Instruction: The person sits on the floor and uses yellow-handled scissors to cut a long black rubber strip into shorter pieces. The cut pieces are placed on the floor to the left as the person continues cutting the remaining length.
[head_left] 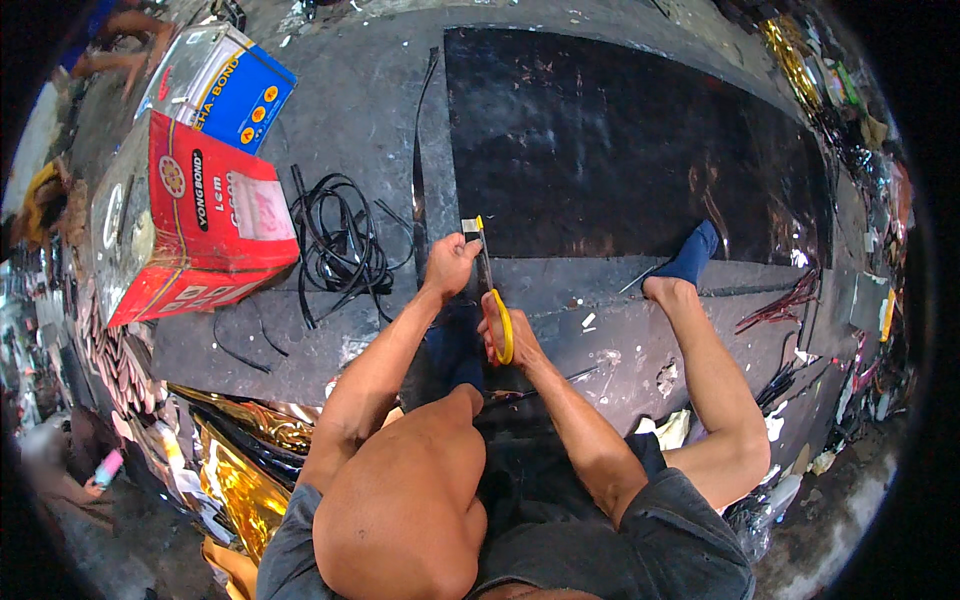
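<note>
My right hand (496, 328) is closed round the yellow handles of a pair of scissors (504, 335), whose blades point away from me. Just left of the blades, my left hand (453, 265) pinches a small flat piece (471, 227) with a pale silvery face and a yellow edge. The blade tips reach close to this piece; whether they touch it I cannot tell. Beyond my hands lies a large black sheet (620, 140), spread on the dark work surface. A long narrow black strip (420, 150) runs along the sheet's left side.
A red tin (225, 220) and a blue and white tin (240, 100) stand at the left. Beside them is a tangle of black strips (345, 240). Gold foil (240, 480) lies lower left. My socked foot (690, 255) rests at the sheet's near edge, by reddish strips (785, 305).
</note>
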